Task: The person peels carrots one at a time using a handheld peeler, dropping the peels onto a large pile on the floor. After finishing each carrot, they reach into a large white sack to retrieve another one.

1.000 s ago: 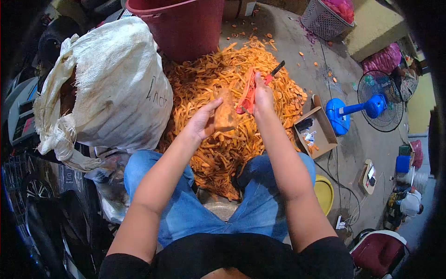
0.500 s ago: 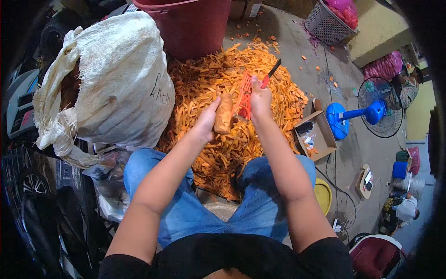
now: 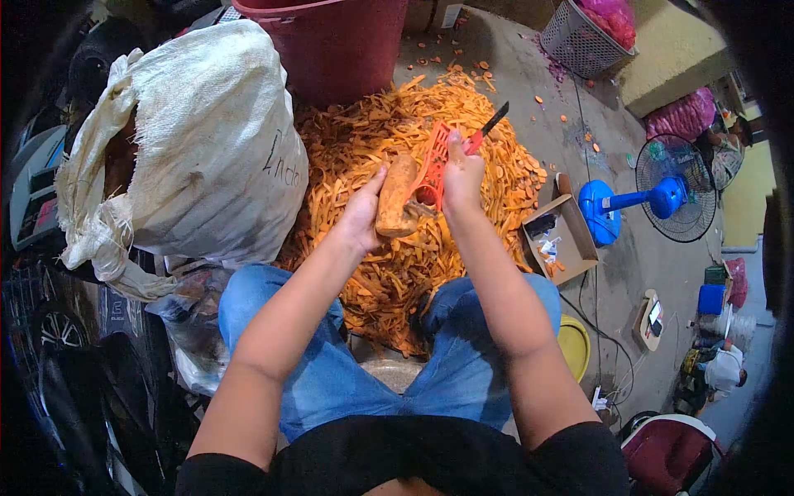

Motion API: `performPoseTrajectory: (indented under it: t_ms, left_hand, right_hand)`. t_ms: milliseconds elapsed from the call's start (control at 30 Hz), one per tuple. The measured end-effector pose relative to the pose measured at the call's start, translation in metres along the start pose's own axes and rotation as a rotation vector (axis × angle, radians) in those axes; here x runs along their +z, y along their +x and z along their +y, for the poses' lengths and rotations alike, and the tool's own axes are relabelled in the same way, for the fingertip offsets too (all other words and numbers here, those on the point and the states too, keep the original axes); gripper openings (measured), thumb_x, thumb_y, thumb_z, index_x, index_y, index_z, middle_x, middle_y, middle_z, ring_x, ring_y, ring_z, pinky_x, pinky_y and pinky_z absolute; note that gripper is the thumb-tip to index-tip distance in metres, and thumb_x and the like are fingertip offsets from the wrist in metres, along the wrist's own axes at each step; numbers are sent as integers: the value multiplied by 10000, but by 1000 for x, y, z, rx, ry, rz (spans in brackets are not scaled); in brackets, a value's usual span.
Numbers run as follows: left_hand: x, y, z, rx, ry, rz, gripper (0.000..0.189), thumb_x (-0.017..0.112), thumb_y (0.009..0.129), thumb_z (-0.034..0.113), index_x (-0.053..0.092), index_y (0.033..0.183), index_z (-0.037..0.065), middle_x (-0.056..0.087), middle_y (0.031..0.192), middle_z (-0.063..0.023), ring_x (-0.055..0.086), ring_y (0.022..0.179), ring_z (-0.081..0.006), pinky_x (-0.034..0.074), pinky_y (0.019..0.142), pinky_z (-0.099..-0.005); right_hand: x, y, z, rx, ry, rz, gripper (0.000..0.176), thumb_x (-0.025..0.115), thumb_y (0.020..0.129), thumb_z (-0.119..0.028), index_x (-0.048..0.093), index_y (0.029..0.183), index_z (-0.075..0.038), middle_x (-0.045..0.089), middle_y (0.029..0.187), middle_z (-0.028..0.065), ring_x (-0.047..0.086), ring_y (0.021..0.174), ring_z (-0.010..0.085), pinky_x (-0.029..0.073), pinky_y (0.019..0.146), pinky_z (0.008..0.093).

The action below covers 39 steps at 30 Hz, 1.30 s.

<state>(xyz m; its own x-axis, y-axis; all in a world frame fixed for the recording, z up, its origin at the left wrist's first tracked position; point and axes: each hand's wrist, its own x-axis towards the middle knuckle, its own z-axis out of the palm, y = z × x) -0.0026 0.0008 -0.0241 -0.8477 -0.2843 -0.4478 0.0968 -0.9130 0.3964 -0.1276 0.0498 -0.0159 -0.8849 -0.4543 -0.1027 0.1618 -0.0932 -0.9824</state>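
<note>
A thick orange carrot (image 3: 399,194) lies in my left hand (image 3: 362,213), fingers wrapped around it and thumb along its side. In my right hand (image 3: 463,180) is a red peeler (image 3: 432,169), its head right against the carrot near its lower end. A strip of peel shows at the peeler's head. A black blade with a red handle, like a knife (image 3: 494,121), sticks out past the right thumb, held in the same grip. Both hands are above a large heap of orange peels (image 3: 356,285) between my knees.
A white woven sack (image 3: 211,140) stands at left, beside a big dark red tub (image 3: 339,58). To the right are an open cardboard box (image 3: 576,234), a blue fan (image 3: 602,213) and a yellow-green lid (image 3: 573,349). Farther off stands a grey basket (image 3: 579,45); a person (image 3: 725,369) is at far right.
The peeler has come left onto the carrot, and a peel strip now shows at its head. The carrot has shifted slightly left, and the knife's blade has swung a little to the right.
</note>
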Motion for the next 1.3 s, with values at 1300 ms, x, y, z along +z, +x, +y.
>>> performPoseTrajectory:
  t_ms: [1300]
  left_hand:
    - [14,-12,8,-15,41,-117,381,455,788,281,384,1058,21,507,951,-135,520,862,-241,430,753,-397]
  right_hand:
    - [-11,22,-21,55,213,60,252,481,809,-244,490,643,-55,443,588,-26,363,523,63,326,491,229]
